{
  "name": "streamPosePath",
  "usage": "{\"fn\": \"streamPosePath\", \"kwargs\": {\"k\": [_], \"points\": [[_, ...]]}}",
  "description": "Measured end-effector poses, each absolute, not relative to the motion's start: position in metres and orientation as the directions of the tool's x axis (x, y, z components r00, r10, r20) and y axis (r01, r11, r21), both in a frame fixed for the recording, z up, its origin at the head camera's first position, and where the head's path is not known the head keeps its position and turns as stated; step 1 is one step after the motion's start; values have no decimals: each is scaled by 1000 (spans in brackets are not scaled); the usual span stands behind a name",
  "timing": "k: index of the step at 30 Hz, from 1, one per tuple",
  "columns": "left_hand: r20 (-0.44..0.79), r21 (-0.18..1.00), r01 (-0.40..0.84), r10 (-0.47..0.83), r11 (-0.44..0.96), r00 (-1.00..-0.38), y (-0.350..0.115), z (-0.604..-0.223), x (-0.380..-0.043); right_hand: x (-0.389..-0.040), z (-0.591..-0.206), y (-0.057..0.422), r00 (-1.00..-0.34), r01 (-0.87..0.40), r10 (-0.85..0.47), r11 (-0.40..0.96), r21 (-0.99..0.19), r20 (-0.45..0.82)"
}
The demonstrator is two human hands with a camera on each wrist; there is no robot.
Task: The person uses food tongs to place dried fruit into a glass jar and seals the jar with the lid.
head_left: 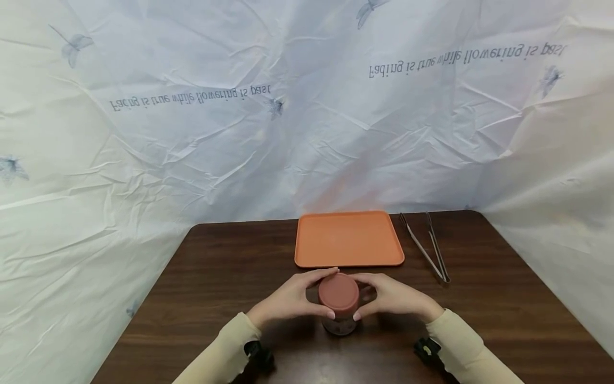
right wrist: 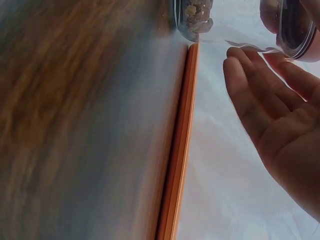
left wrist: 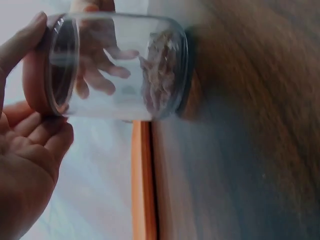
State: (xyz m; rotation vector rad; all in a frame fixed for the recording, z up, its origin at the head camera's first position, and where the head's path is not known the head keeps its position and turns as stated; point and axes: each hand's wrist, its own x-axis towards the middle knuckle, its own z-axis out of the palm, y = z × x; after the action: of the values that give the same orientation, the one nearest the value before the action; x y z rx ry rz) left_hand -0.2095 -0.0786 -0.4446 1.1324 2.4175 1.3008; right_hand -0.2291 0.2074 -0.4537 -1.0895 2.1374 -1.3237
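A clear jar with a reddish-brown lid stands upright at the near middle of the dark wooden table. Small brownish lumps fill its bottom part. My left hand grips the lid from the left, thumb on the near side and fingers behind. From the other side my right hand curves loosely about the jar, its thumb tip close to the side below the lid. In the right wrist view its fingers are relaxed beside the jar.
Behind the jar lies an orange tray. Metal tongs rest spread open to the right of it. A pale printed sheet hangs behind and around the table.
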Motion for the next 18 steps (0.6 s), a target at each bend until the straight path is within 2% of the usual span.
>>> {"fn": "streamPosePath", "kwargs": {"k": [6, 14, 18], "points": [[199, 745, 566, 694, 351, -692, -77, -446, -213, -231, -453, 210, -620, -401, -782, 251, -881, 60], [152, 741, 486, 590, 463, -793, -78, -449, -191, -226, -454, 209, -606, -405, -794, 250, -879, 54], [181, 741, 488, 562, 462, -807, -72, -446, -186, -225, -452, 208, -618, -433, -782, 259, -864, 75]]}}
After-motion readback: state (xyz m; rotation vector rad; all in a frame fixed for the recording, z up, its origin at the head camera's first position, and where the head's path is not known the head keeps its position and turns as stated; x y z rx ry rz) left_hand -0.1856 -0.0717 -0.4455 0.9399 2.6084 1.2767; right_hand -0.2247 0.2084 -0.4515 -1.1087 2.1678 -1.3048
